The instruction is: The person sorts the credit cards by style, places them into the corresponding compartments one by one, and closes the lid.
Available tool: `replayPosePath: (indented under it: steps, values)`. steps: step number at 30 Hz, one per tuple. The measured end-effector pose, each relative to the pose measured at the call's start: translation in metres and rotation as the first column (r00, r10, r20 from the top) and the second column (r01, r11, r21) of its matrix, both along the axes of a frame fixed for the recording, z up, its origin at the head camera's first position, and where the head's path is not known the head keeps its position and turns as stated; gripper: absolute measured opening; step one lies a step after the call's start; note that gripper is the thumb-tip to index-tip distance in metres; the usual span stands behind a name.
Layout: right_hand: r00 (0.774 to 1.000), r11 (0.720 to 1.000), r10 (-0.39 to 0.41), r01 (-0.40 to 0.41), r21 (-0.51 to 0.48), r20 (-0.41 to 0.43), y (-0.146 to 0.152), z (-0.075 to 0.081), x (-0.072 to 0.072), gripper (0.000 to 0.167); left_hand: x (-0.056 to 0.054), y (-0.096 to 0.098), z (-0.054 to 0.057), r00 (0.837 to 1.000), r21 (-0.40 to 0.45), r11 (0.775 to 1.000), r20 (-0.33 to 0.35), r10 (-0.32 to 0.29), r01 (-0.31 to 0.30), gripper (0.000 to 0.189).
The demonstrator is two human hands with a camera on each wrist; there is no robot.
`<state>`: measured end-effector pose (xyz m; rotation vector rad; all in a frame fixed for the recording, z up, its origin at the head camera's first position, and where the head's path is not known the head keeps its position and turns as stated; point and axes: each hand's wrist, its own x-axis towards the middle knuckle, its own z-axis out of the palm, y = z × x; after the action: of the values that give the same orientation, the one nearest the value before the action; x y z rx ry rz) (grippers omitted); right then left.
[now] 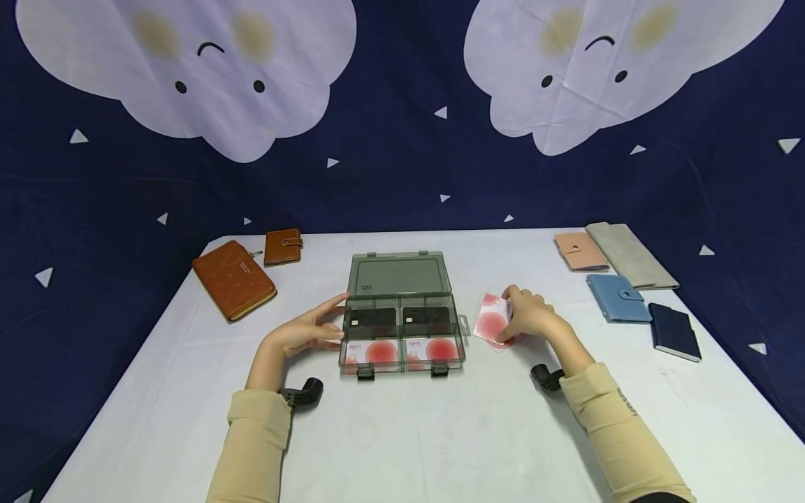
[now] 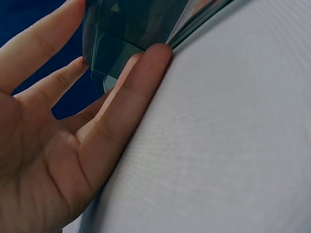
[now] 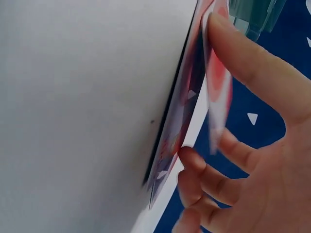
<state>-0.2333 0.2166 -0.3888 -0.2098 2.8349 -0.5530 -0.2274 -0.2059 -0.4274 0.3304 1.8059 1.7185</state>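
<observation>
A translucent grey-green plastic box [image 1: 402,302] stands on the table with its lid [image 1: 400,274] raised at the back. Dark cards [image 1: 426,320] lie in its two rear compartments, and white cards with red circles [image 1: 431,349] lie in the two front ones. Against the box's left side, my left hand [image 1: 307,328] touches the wall with fairly straight fingers [image 2: 131,92]. To the right of the box, my right hand [image 1: 528,313] pinches a pink-and-white card [image 3: 219,73] between thumb and fingers, tilted up from other cards [image 3: 180,116] lying on the table.
At the back left lie a brown zip wallet [image 1: 235,279] and a small brown card holder [image 1: 282,248]. Off to the right are a pink card holder [image 1: 581,251], a grey-beige wallet [image 1: 631,255], a blue card holder [image 1: 618,298] and a navy notebook-like case [image 1: 674,331].
</observation>
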Motion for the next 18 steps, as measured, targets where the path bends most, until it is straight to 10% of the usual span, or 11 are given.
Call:
replayPosePath:
  steps: [8, 18]
  values:
    - [1.000, 0.966, -0.002, 0.000, -0.258, -0.009, 0.005, 0.002, -0.003, 0.069, 0.000, 0.000, -0.001, 1.000, 0.001, 1.000, -0.001, 0.002, -0.002, 0.086]
    - [0.999, 0.731, 0.005, -0.032, -0.681, -0.042, -0.015, 0.020, 0.003, 0.043, 0.001, 0.000, 0.001, 1.000, 0.002, 1.000, 0.003, 0.007, -0.007, 0.087]
